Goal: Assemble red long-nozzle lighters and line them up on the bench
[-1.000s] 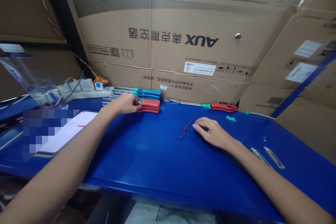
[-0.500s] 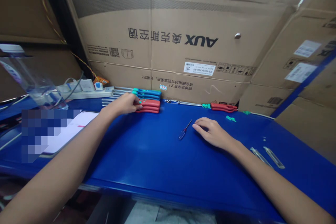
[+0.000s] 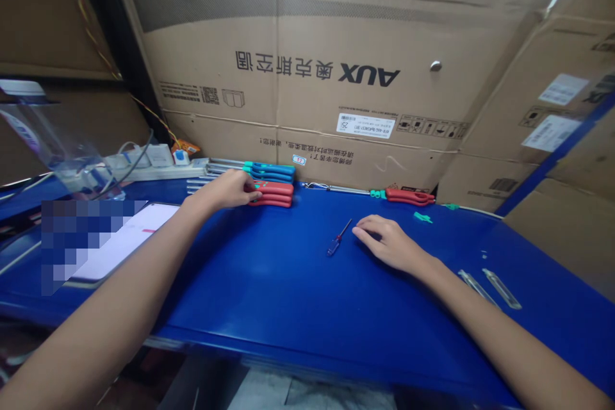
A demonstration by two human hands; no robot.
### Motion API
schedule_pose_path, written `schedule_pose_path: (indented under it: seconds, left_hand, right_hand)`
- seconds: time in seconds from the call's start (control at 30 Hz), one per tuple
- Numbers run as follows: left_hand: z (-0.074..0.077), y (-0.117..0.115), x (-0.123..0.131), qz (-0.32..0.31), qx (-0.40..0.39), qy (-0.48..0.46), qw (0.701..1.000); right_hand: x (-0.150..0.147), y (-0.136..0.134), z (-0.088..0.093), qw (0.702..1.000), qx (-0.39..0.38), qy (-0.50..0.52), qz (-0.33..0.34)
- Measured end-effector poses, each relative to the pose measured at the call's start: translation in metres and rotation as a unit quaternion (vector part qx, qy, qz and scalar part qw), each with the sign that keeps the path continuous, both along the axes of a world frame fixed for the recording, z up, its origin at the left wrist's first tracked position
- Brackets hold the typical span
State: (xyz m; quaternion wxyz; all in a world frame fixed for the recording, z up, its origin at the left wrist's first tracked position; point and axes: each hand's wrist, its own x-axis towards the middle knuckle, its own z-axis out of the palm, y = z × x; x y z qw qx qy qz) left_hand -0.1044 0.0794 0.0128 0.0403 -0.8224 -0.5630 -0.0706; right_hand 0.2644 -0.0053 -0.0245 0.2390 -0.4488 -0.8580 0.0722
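Note:
My left hand reaches to the back of the blue table and curls its fingers on a stack of red-handled tools. A row of blue-handled tools lies just behind that stack, with metal shafts pointing left. My right hand rests palm down on the table, fingers loosely stretched, holding nothing. A small screwdriver lies just left of its fingertips. One more red-handled tool lies along the back edge, with a green plastic piece near it.
Large cardboard boxes wall off the back and right. A power strip with cables and a clear plastic bag sit at the back left. A white sheet lies at left. Two clear narrow pieces lie at right.

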Motion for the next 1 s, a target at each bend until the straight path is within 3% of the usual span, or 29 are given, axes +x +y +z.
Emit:
schedule_pose_path:
  seconds: [1.0]
  left_hand:
    - [0.0037, -0.0018, -0.0015, 0.006, -0.004, 0.000, 1.000]
  right_hand:
    - [0.0001, -0.0013, 0.0006, 1.000, -0.002, -0.002, 0.000]
